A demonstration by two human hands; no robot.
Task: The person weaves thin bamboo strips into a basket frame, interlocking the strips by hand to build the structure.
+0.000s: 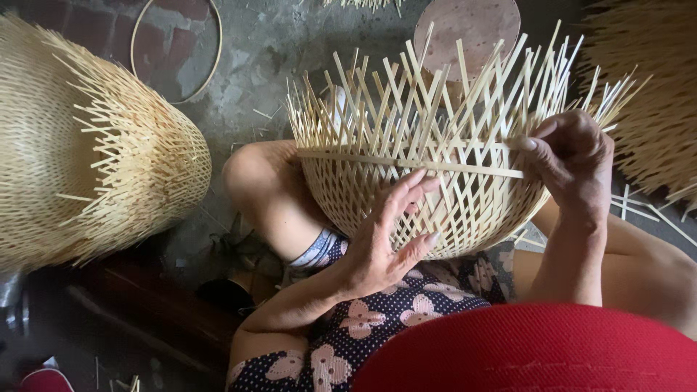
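I see bare forearms and a bare knee; left hand (pixel 385 232) near 6 o'clock, right hand (pixel 573 156) toward 3 o'clock. Dark navy clothing with pale pink flowers covers the lap; a red textured top fills 5 o'clock.

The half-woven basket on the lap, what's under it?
Under the half-woven basket show a bare knee, flowered cloth and the left hand against its side. The lap right beneath it is covered.

A stack of finished woven baskets (pixel 80 145) lies on its side at the floor's left edge, a thin bamboo hoop (pixel 176 51) rests near the top edge, and a round wooden disc (pixel 467 25) sits beyond.
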